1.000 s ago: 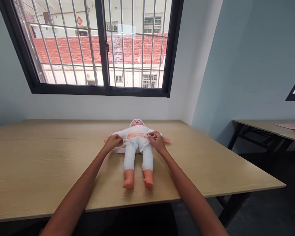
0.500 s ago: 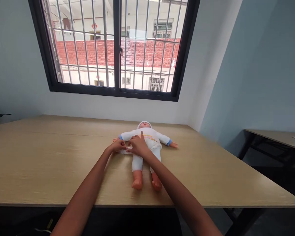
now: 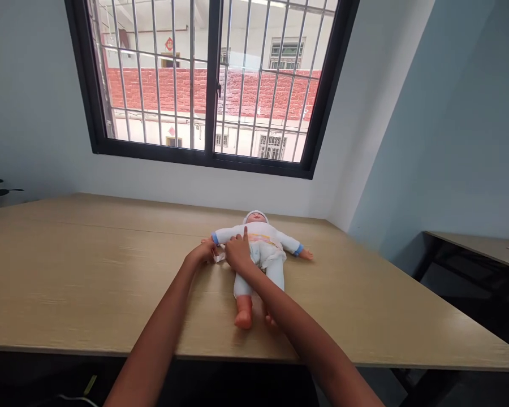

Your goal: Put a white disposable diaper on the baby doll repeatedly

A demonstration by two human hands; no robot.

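Observation:
A baby doll (image 3: 261,232) in a white cap and white outfit with blue cuffs lies on its back, head toward the wall. A white diaper (image 3: 275,254) is around its hips. A thin white flap of the diaper sticks out at the doll's side, between my hands. My left hand (image 3: 202,253) pinches this flap beside the doll's blue cuff; its fingertips are partly hidden. My right hand (image 3: 238,254) rests against the diaper at the hip, fingers curled and one finger pointing up. My right forearm covers part of one doll leg.
The doll lies on a wide wooden table (image 3: 110,271), with the front edge close to me. Behind it are a white wall and a barred window (image 3: 212,85). A second table (image 3: 470,249) stands at the right. Plant leaves (image 3: 0,191) show at the far left.
My right hand has drawn slightly away from my left fingers, toward the doll's hip. The white flap now shows between the hands. The whole view has shifted and tilted a little.

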